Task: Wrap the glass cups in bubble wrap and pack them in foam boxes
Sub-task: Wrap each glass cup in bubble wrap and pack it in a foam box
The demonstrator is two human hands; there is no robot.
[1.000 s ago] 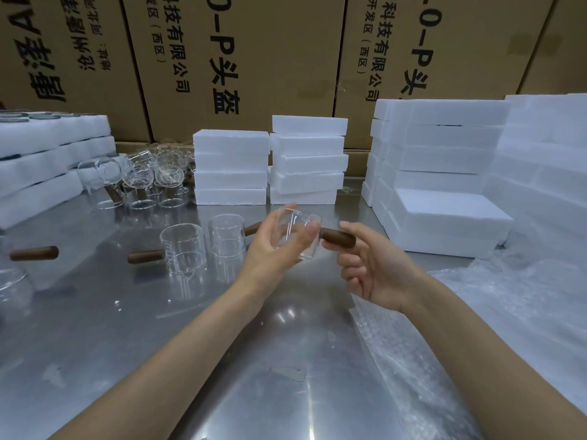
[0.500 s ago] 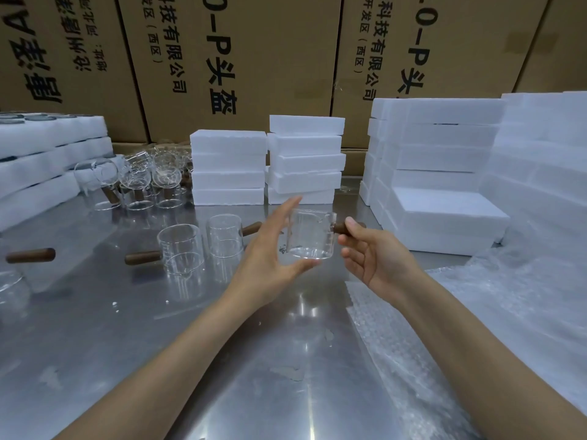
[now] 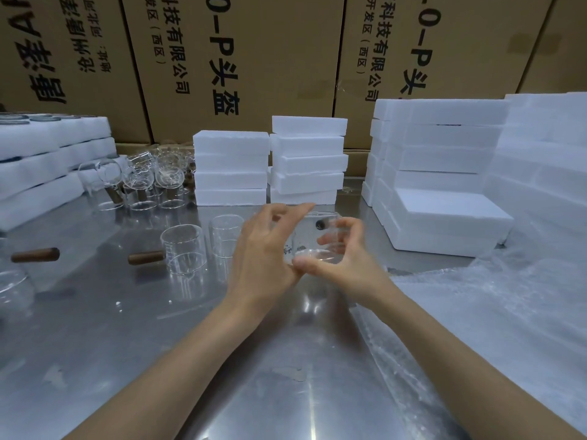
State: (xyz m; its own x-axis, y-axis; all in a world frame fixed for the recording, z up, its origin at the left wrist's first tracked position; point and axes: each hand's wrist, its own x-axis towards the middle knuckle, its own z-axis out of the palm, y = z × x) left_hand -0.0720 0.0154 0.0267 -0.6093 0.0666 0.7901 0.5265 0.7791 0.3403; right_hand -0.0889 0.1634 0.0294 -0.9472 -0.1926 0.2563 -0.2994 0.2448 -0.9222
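Glass cup (image 3: 313,241) is being held above the steel table (image 3: 158,344), both hands curling round it: left hand (image 3: 263,249) cupping its side, right hand (image 3: 341,257) pinching its base. Bubble wrap (image 3: 492,312) is lying just right. Risk: smooth glass slipping during regrip, striking the table.

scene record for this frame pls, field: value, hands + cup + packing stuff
held item: glass cup, between both hands above the metal table
left hand: fingers curled around the cup's left side
right hand: thumb under the cup's base, fingers curled around its right side
cup handle: dark wooden end points toward the camera
wrap state: cup bare, not yet wrapped
bubble wrap: spread on the table at right
other cups: standing on the table at left
foam boxes: closed stacks behind the hands
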